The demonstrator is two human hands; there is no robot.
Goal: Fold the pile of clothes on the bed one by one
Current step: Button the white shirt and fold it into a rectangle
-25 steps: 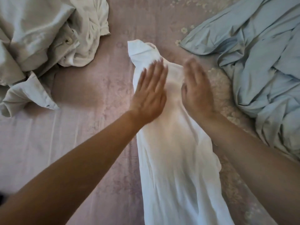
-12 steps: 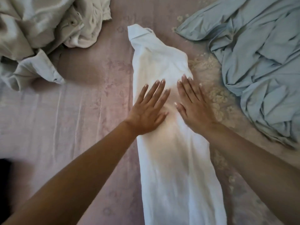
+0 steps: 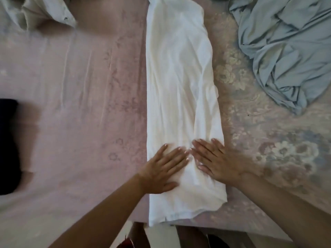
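Note:
A white garment [image 3: 179,83], folded into a long narrow strip, lies lengthwise down the middle of the pink bed [image 3: 75,104]. My left hand [image 3: 163,169] lies flat on its near part, fingers straight and spread. My right hand [image 3: 216,161] presses flat beside it, fingertips almost meeting the left ones. The strip's near end [image 3: 186,210] reaches the bed's front edge. A crumpled pale blue garment [image 3: 286,51] lies at the upper right. A cream garment [image 3: 35,13] is bunched at the upper left corner.
A dark folded item [image 3: 8,145] sits at the left edge of the bed. The sheet has a floral pattern [image 3: 279,154] on the right side. Below the bed's front edge the floor and something dark [image 3: 189,237] show.
Both flat hands have slid down the white strip from its far part toward its near end. The view has tipped down, so the bed's front edge and the dark item now show.

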